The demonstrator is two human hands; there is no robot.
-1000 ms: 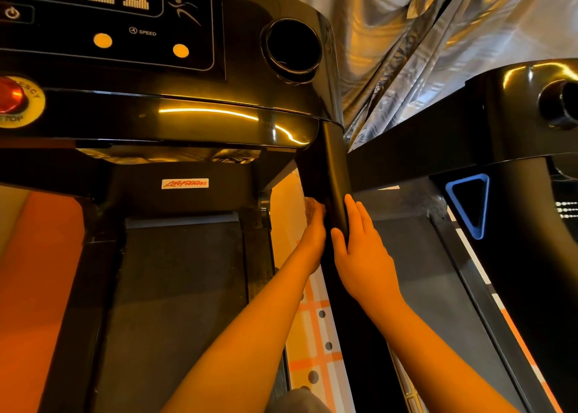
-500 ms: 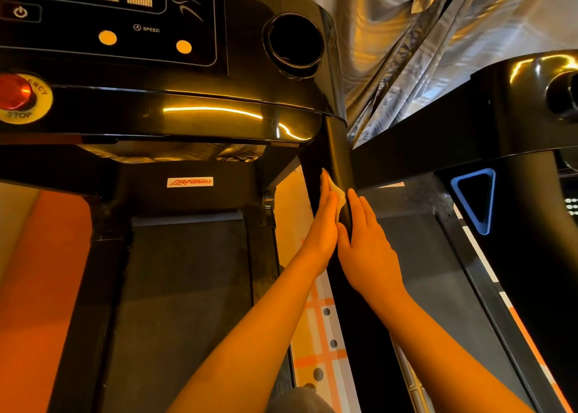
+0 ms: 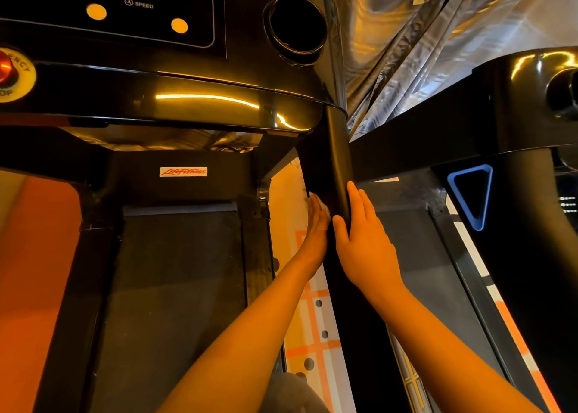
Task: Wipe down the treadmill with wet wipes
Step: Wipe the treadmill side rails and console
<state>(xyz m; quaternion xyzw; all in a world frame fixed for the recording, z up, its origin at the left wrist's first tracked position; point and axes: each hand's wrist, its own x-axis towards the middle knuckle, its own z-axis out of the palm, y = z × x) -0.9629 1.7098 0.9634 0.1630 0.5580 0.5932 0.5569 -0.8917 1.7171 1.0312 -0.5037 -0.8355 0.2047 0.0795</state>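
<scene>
Silver curtain (image 3: pixel 438 53) behind; treadmill (image 3: pixel 187 106) reads "SPEED" and "LifeFitness" (stop button (image 3: pixel 7 73) partly cropped). Left hand (image 3: pixel 316 225) presses wipe (image 3: pixel 324 207) flat to post (image 3: pixel 336 150); right hand (image 3: pixel 362 234) lies flat, fingers together, on its other side.

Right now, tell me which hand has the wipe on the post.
The left hand: a pale wet wipe shows under its fingers, on the left side of the post. The right hand lies flat and bare on the other side.

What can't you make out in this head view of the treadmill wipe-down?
Head view:
- White wet wipe: mostly hidden under the left hand, only an edge shows.
- Red emergency stop button: cut off by the left edge.
- Black console display panel: top cut off by the upper edge.
</scene>
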